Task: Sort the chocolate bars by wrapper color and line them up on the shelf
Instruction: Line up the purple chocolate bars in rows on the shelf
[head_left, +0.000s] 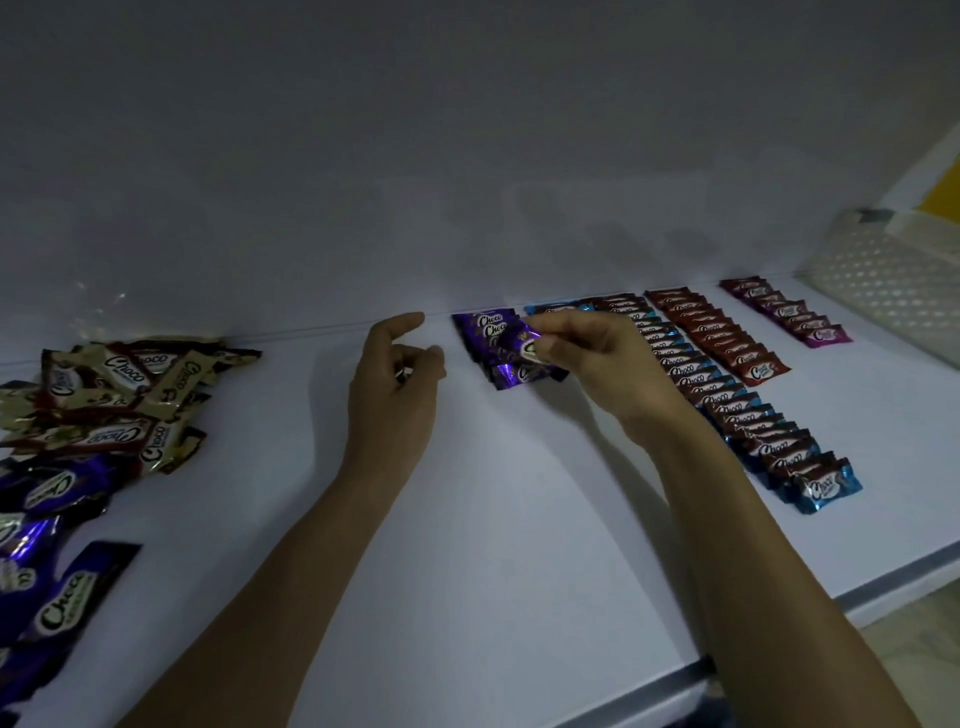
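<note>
A short row of purple-wrapped chocolate bars (488, 332) lies against the back wall of the white shelf (519, 519). My right hand (602, 364) pinches one purple bar (522, 345) just above the front end of that row. My left hand (397, 374) hovers to the left of the row, fingers loosely curled, holding nothing. To the right lie a long row of blue bars (753, 426), a row of red bars (722, 338) and a short magenta row (789, 312). An unsorted heap of gold bars (114, 400) and purple bars (41, 519) lies at the far left.
A clear plastic basket (883, 270) stands at the back right corner. The shelf's front edge (883, 592) runs diagonally at lower right. The grey wall (467, 156) closes off the back of the shelf.
</note>
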